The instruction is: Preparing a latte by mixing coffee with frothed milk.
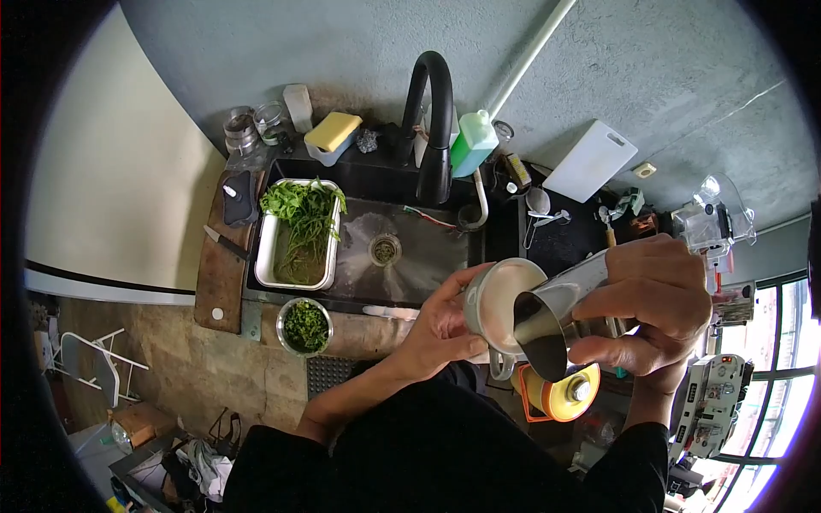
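My left hand (pixel 442 330) holds a clear cup (pixel 475 311) by its side, its handle pointing down toward me. Pale, milky liquid (pixel 507 295) fills much of the cup. In my right hand (pixel 657 304) is a stainless-steel milk pitcher (pixel 587 282), steeply tilted with its lip over the cup's right side. A little whitish liquid shows inside the pitcher's mouth; whether a stream is falling cannot be made out. Both hands are in front of my body, near the sink's right front corner.
A black faucet (pixel 436 128) arches over the dark sink (pixel 410 256). On the left are a white tub (pixel 264 256) of leafy greens, a knife (pixel 224 242) on a wooden board (pixel 218 282), and a metal bowl (pixel 281 327) of chopped greens. A yellow lidded pot (pixel 564 401) stands below the pitcher.
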`<state>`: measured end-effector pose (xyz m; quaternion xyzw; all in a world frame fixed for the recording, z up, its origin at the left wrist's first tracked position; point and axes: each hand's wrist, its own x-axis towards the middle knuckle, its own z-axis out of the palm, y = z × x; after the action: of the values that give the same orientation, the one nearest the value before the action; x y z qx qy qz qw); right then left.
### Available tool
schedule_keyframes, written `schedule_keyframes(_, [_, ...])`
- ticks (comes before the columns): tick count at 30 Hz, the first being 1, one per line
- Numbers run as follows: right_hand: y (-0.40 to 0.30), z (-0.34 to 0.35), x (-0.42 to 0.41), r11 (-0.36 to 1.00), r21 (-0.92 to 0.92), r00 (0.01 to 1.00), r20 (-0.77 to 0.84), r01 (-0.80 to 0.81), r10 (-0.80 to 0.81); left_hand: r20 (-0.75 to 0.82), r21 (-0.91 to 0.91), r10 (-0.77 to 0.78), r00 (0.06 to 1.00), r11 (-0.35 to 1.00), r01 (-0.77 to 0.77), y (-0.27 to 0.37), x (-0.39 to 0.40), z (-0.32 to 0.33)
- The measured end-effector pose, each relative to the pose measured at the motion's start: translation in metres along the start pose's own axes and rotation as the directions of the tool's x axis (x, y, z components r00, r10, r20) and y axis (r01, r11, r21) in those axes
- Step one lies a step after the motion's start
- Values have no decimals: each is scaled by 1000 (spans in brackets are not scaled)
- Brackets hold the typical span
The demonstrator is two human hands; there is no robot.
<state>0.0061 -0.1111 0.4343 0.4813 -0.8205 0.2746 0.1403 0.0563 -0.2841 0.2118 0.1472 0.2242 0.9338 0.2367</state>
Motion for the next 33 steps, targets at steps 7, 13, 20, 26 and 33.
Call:
schedule_keyframes(7, [1, 2, 6, 997, 78, 993, 113, 17, -26, -10, 5, 1, 1000, 1000, -1, 1, -1, 3])
schedule_keyframes(13, [2, 5, 14, 994, 89, 981, 182, 56, -72, -14, -7, -16, 1000, 1000, 16, 3, 0, 4])
schedule_keyframes(20, [5, 8, 22, 993, 107, 979, 191, 57, -76, 1, 17, -19, 1000, 1000, 19, 2, 2, 0])
schedule_keyframes(26, [8, 12, 26, 993, 84, 984, 152, 80, -92, -26, 27, -25, 999, 999, 26, -2, -2, -4])
schedule_keyframes(33, [13, 17, 14, 999, -6, 999, 23, -32, 32, 16, -28, -23, 1000, 999, 24, 3, -1, -1])
